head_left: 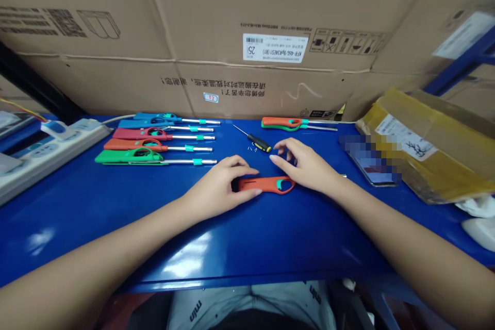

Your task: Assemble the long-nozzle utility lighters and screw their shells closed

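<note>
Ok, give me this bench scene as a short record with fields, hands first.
left hand: pinches the left end of the orange lighter body between thumb and fingers
right hand: rests open on its trigger end
surface: blue table
left side: row of long lighters, power strip beyond
behind hands: screwdriver, small screws, orange and green lighter
right side: phone, taped parcel
backdrop: cardboard boxes
</note>
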`<state>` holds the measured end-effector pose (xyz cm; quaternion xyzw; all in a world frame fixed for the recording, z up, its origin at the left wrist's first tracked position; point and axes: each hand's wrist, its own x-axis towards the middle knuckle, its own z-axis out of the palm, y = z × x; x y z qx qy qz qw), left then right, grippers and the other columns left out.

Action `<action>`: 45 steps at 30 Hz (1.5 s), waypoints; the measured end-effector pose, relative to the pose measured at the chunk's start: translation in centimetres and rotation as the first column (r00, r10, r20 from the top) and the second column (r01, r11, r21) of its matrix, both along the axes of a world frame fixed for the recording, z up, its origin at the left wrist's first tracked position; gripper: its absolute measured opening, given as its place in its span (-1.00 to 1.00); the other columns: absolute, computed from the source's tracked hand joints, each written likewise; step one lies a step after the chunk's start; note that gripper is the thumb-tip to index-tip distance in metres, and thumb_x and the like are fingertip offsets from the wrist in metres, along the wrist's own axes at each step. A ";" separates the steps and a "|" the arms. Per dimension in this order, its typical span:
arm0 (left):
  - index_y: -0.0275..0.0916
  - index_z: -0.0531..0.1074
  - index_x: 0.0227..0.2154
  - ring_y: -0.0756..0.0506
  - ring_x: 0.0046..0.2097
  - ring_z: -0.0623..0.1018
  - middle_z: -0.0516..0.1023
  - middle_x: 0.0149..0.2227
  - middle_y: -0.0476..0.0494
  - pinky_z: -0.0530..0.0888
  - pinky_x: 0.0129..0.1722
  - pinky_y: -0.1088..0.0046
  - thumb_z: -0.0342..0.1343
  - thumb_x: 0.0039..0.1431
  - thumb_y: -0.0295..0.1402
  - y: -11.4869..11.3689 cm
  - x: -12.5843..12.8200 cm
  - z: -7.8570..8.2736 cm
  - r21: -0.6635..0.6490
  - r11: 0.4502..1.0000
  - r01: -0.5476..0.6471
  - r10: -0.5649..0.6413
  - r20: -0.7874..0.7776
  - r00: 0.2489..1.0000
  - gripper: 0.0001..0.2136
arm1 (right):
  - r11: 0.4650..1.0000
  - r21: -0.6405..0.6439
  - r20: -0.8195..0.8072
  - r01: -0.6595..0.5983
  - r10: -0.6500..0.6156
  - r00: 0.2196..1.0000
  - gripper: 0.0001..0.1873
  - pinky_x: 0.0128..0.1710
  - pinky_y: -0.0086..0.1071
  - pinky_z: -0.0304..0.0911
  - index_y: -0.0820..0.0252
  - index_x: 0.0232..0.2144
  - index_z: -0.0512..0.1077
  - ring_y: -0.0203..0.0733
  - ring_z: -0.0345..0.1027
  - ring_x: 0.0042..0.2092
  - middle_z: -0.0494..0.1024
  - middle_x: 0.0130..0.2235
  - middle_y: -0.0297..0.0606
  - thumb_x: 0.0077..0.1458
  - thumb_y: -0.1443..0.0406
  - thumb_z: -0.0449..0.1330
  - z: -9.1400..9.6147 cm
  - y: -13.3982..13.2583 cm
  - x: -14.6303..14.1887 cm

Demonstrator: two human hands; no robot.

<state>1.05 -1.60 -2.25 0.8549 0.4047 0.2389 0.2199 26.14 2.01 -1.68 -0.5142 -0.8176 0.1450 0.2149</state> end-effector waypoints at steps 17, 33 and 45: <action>-0.25 0.42 0.08 -0.17 0.02 0.54 0.48 0.09 -0.24 0.55 -0.01 0.12 0.13 0.36 -0.23 8.1 0.5 1.2 0.061 0.990 -0.124 0.137 -0.291 0.947 -0.69 | 0.995 -0.102 -0.171 -0.022 0.004 0.985 -0.78 -0.39 -0.37 0.06 0.27 -0.32 0.49 -0.25 0.24 -0.41 0.50 -0.40 -0.26 0.19 0.22 0.16 0.3 4.1 -1.6; -0.32 0.54 -0.22 -0.15 -0.14 0.57 0.60 -0.18 -0.22 0.53 -0.05 0.22 0.24 0.24 -0.24 8.2 0.5 1.2 -0.252 0.945 -0.208 0.214 -0.005 0.977 -0.78 | 0.850 -0.522 -0.688 -0.069 -0.372 0.623 -0.77 -0.50 -0.45 0.23 0.20 -0.38 0.33 -0.39 0.28 -0.51 0.43 -0.45 -0.34 0.16 0.15 0.18 0.5 1.0 0.2; -0.24 0.53 -0.36 0.02 -0.39 0.47 0.58 -0.37 -0.07 0.46 -0.29 0.46 0.24 0.18 -0.11 -0.9 -0.8 1.4 -0.588 0.808 -0.045 0.347 0.413 0.842 -0.74 | 0.890 -0.421 -0.891 -0.177 -0.369 0.266 -0.66 -0.51 -0.47 0.17 0.18 -0.37 0.38 -0.41 0.19 -0.47 0.36 -0.43 -0.44 0.00 0.11 0.41 2.2 -0.7 -0.2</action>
